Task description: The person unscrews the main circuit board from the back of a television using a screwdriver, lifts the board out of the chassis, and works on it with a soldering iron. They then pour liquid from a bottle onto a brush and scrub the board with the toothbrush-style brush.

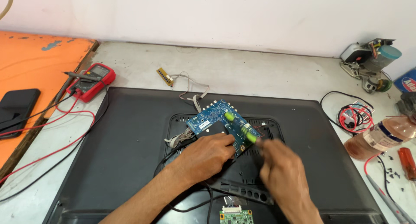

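A blue circuit board [212, 115] lies tilted on the back of a black flat-screen set [130, 141]. My left hand [206, 154] grips the board's near edge. My right hand [279, 170] is blurred beside the board's right corner, touching a green-tipped part [251, 137] there; whether its fingers pinch it I cannot tell. Grey ribbon wires [190, 91] run from the board to a small strip board [164, 76] at the back.
A red multimeter [93, 80] with red and black leads sits at the left, by a black phone [17, 109] on an orange surface. At the right are a plastic bottle [379, 139], coiled wires [355, 115], an orange-handled screwdriver [407, 163] and a small green board [236, 216].
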Motion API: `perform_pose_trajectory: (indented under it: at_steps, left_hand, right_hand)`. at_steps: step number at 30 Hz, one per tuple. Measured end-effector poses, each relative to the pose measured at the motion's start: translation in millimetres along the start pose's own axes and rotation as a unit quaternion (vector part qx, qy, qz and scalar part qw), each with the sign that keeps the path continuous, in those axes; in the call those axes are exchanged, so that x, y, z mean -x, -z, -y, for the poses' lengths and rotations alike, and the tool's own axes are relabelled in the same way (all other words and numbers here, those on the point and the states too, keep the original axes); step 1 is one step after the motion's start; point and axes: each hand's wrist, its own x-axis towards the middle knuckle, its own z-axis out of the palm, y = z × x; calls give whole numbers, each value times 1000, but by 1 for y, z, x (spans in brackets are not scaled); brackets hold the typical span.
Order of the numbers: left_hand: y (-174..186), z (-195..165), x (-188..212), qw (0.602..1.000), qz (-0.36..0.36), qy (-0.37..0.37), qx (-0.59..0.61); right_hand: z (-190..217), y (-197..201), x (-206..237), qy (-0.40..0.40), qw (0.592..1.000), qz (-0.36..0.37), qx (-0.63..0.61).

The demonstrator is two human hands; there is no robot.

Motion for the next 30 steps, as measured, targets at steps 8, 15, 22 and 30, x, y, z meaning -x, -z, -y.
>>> perform_pose_trajectory:
  at_steps: [8, 15, 22, 30]
  left_hand:
    - [-3, -3, -4, 1000, 8, 18, 17]
    - [-6, -3, -6, 1000, -1, -7, 15]
    - [-10, -6, -6, 1000, -9, -18, 11]
    - [-10, -11, -7, 1000, -13, -16, 3]
  right_hand:
    - [-7, 7, 28, -26, 999, -20, 27]
    - [-23, 12, 66, -48, 996, -56, 43]
    - [-26, 3, 97, -79, 992, -82, 56]
    - [-33, 13, 104, -71, 990, -86, 85]
